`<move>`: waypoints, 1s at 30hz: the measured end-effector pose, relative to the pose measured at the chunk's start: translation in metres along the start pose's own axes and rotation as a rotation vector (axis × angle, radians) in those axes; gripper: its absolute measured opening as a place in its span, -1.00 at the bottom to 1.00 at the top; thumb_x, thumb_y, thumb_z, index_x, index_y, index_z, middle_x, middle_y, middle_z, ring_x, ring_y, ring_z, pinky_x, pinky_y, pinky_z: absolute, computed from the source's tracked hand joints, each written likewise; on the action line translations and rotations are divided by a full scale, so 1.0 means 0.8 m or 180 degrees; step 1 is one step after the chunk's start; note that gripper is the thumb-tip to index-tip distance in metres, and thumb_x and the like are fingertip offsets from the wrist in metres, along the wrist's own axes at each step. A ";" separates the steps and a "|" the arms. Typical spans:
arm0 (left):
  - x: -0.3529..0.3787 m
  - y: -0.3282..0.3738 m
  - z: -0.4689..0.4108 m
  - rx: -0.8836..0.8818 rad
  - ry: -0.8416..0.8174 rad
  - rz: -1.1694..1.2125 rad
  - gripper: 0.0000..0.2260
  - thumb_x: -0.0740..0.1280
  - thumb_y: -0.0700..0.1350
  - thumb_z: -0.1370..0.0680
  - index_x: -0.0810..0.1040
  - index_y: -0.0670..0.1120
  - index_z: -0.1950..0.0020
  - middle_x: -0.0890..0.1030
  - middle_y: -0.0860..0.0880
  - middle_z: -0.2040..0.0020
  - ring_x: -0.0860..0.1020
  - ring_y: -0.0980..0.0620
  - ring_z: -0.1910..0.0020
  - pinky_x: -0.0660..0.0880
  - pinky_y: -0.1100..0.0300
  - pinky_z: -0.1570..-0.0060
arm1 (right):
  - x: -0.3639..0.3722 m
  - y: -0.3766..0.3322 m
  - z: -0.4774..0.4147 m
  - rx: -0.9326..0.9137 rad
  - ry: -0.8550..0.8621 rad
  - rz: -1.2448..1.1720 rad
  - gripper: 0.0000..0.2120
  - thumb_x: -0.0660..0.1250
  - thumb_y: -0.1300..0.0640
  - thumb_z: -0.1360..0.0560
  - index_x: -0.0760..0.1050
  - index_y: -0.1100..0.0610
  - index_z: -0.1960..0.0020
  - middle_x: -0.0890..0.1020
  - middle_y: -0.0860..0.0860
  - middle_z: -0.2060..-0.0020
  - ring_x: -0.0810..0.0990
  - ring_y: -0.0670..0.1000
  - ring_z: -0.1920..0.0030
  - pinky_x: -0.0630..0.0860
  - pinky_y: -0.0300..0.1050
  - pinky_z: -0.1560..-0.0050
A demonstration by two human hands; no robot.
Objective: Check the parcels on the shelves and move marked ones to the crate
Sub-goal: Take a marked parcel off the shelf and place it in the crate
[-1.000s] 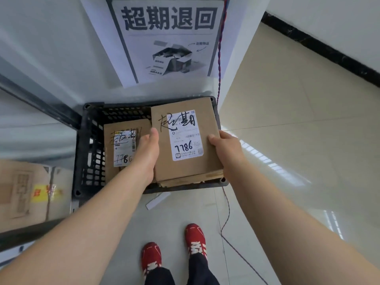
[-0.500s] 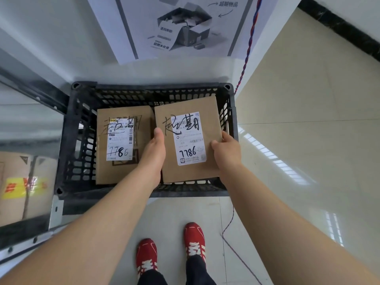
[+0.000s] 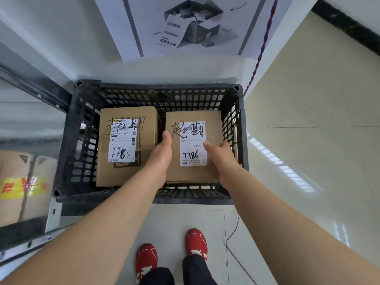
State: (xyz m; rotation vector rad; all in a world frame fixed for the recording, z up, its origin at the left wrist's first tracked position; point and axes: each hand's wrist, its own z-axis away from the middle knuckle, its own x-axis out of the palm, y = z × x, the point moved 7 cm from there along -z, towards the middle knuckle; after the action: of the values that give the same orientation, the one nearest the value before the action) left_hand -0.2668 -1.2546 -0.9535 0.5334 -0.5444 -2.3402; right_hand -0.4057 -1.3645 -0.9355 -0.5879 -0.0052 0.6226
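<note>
A black crate (image 3: 84, 140) with holes in its walls was seen on the floor (image 3: 308, 120), close to the white wall at 12 o'clock. Two brown parcels were seen inside it, side by side. The left parcel (image 3: 148, 128) lay in the left half of the crate, at 9 o'clock from the other one. A white label with black marker writing and "7786" was stuck on its top.

The right parcel (image 3: 213, 124) was in the right half of the crate, near the wall at 3 o'clock. The same kind of marker writing and "7786" were seen on its white label (image 3: 192, 144).

The right parcel was held from both sides. The left hand (image 3: 161, 159) was pressed on its 9 o'clock side, in the gap between the two parcels, with the thumb on top. The right hand (image 3: 223, 161) was pressed on its 3 o'clock side, with the thumb laid over the label edge. Both grips were closed on this parcel.

A poster (image 3: 185, 25) with a box picture was seen on the wall at 12 o'clock. A twisted red and blue cord (image 3: 264, 38) was hung down at 1 o'clock. Red shoes (image 3: 196, 242) were seen at 6 o'clock. A metal shelf (image 3: 30, 89) with a box (image 3: 22, 188) on it was seen at 9 o'clock.
</note>
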 end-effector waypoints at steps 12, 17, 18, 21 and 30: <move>0.001 0.008 0.025 0.0200 -0.0054 0.0209 -0.29 0.00 0.41 -0.58 0.25 0.00 -0.59 0.27 -0.02 -0.59 0.21 -0.06 -0.57 0.14 -0.13 -0.54 | 0.005 -0.028 0.058 -0.0090 -0.0254 0.0031 -0.40 0.12 -0.01 -0.73 -0.03 0.04 -0.68 0.37 0.08 -0.52 0.42 0.12 -0.45 0.27 -0.08 0.03; -0.009 0.002 0.050 0.0213 0.0041 0.0258 -0.37 0.03 0.35 -0.61 0.29 0.04 -0.57 0.26 -0.06 -0.59 0.24 -0.14 -0.55 0.22 -0.15 -0.51 | 0.005 -0.028 0.085 -0.0233 -0.0229 0.0122 -0.54 0.10 0.02 -0.73 0.21 0.08 -0.60 0.45 0.12 -0.46 0.48 0.10 -0.34 0.29 -0.08 -0.02; -0.011 0.001 0.057 0.0216 0.0026 0.0285 -0.38 0.05 0.36 -0.61 0.28 0.05 -0.57 0.26 -0.07 -0.59 0.24 -0.13 -0.55 0.25 -0.16 -0.50 | 0.004 -0.027 0.091 -0.0270 -0.0212 0.0100 -0.55 0.12 0.04 -0.73 0.24 0.09 -0.59 0.47 0.11 -0.44 0.51 0.04 -0.21 0.30 -0.09 -0.03; -0.018 -0.003 0.081 0.0268 -0.0098 0.0283 -0.39 0.09 0.34 -0.61 0.24 0.07 -0.58 0.27 -0.04 -0.59 0.26 -0.11 -0.55 0.28 -0.17 -0.48 | -0.006 -0.021 0.101 -0.0487 0.0065 0.0149 -0.57 0.21 0.10 -0.70 0.33 0.15 -0.55 0.59 0.03 -0.22 0.43 -0.14 0.20 0.35 -0.11 -0.06; -0.073 -0.015 0.186 0.0655 -0.0314 0.0178 -0.55 0.13 0.17 -0.68 0.41 -0.04 -0.47 0.56 -0.08 -0.35 0.49 -0.05 -0.30 0.44 -0.11 -0.37 | 0.019 0.011 0.203 -0.0685 0.0190 0.0080 -0.74 0.27 0.21 -0.60 0.56 0.04 0.24 0.70 0.19 0.07 0.68 0.24 -0.06 0.58 0.31 -0.20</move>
State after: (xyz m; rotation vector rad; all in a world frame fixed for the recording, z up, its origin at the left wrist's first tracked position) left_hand -0.3077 -1.1710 -0.8233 0.4908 -0.8421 -2.2795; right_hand -0.4269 -1.2661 -0.8069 -0.8157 -0.0088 0.6328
